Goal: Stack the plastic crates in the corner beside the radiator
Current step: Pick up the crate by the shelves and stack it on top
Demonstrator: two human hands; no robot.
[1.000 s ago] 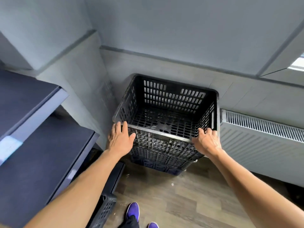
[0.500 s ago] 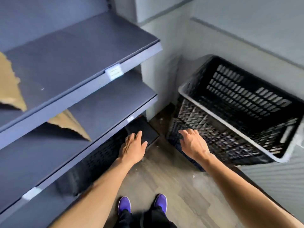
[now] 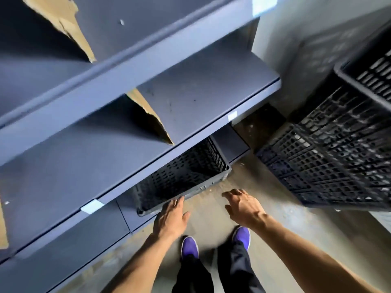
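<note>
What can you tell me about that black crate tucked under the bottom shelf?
The crate under the shelf is black, looks like moulded plastic, and has walls and a floor pierced with rows of small slots. It sits upright and empty on the base board of the blue shelving, its back half hidden beneath the lowest shelf and its thick front rim jutting out toward the floor. The left hand has open fingers reaching the front rim; whether they touch is unclear. The right hand hovers open, clear of it.

Crate (image 3: 184, 178) half hidden under shelf (image 3: 190, 132); stacked crates (image 3: 338, 149) edge-cropped.
</note>
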